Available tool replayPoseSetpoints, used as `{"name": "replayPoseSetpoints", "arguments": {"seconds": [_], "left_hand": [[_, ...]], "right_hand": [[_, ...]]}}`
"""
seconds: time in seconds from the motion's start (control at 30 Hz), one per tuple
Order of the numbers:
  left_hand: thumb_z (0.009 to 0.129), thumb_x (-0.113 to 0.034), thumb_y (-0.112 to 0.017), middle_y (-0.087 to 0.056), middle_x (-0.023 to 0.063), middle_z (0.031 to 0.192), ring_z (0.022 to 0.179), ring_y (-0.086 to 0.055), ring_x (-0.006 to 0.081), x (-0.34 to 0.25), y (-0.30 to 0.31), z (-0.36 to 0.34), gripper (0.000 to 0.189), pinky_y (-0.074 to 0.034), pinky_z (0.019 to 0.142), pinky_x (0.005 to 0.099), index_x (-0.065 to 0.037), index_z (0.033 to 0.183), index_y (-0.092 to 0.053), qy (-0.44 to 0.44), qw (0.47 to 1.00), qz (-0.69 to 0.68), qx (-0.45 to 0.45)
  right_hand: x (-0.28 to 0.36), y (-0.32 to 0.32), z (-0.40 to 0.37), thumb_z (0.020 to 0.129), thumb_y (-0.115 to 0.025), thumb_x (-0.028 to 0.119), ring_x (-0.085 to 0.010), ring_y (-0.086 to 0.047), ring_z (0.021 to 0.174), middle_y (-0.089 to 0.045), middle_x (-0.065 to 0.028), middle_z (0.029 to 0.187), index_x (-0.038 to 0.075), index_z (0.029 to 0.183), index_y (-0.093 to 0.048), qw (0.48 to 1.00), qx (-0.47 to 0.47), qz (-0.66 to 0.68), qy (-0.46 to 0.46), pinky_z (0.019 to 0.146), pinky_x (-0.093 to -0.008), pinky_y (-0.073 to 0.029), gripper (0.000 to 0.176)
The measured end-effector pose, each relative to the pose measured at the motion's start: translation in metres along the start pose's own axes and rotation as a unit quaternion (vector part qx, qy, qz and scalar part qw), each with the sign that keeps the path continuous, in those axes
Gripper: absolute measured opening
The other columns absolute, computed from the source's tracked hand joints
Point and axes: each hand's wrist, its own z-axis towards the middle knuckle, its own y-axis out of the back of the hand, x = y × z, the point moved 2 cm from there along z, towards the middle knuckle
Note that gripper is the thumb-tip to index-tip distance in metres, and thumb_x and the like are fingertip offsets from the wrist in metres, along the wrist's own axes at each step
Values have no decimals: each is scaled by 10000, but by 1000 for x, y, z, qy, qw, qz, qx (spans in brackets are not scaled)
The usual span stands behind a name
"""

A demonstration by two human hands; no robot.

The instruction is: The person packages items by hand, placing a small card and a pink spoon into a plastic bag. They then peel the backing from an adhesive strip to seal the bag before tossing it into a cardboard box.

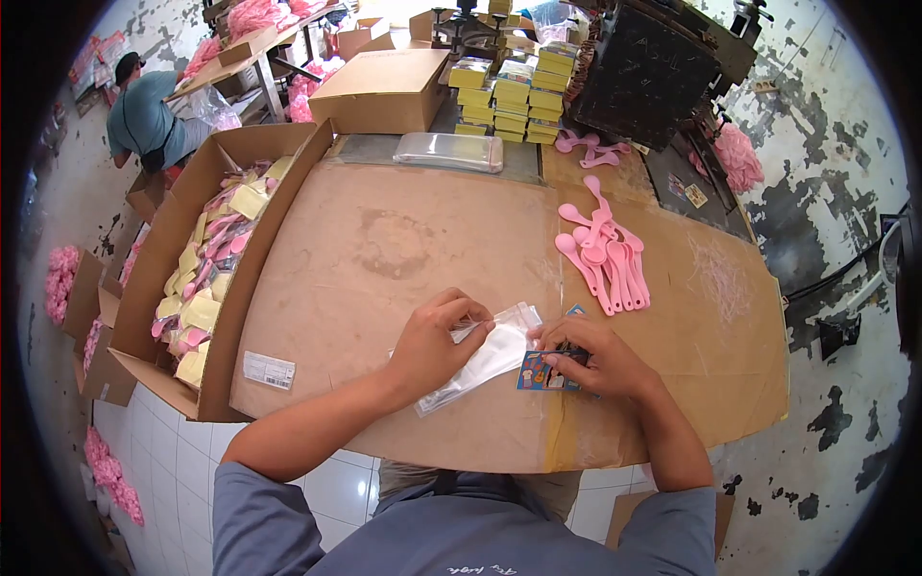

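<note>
My left hand (pixel 434 344) pinches the upper edge of a clear plastic bag (pixel 488 365), thumb against fingertips. More clear bags lie in a thin stack under it on the cardboard-covered table. My right hand (pixel 603 357) is closed around a small printed card (pixel 536 374) with colourful pictures on blue. The fingertips of that hand are right at the open end of the bag, and the palm hides part of the card. Beyond my right hand lies a loose pile of pink plastic spoons (pixel 597 257).
On the left stands a long open carton (pixel 279 216) of bagged spoons and yellowish cards. Stacks of cards (pixel 514 91), a closed box (pixel 379 91) and a clear plastic pack (pixel 448 152) line the back. A dark machine (pixel 643 72) stands behind. A person (pixel 149 115) is at the far left.
</note>
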Motion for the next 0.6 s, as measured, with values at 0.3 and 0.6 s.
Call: {"name": "replayPoseSetpoints", "arguments": {"seconds": [0.3,0.6], "left_hand": [[999,-59,-691,-754,147,1035,959,-720,168,-2,15,6,157,-576,868,326,11,1117,-616,61,933,-352,47],[1002,-42,-689,-776,173,1027,990,-752,193,-15,5,-3,377,-593,863,305,15,1330,-513,103,931,-331,115]], "right_hand": [[0,3,-2,980,-700,96,-189,-687,1040,-726,-113,1119,31,1052,-683,996,-66,61,-17,858,-337,-518,99],[46,18,22,972,-729,85,-85,-650,800,-708,-23,946,5,1062,-718,975,-193,87,-64,714,-284,-521,121]]}}
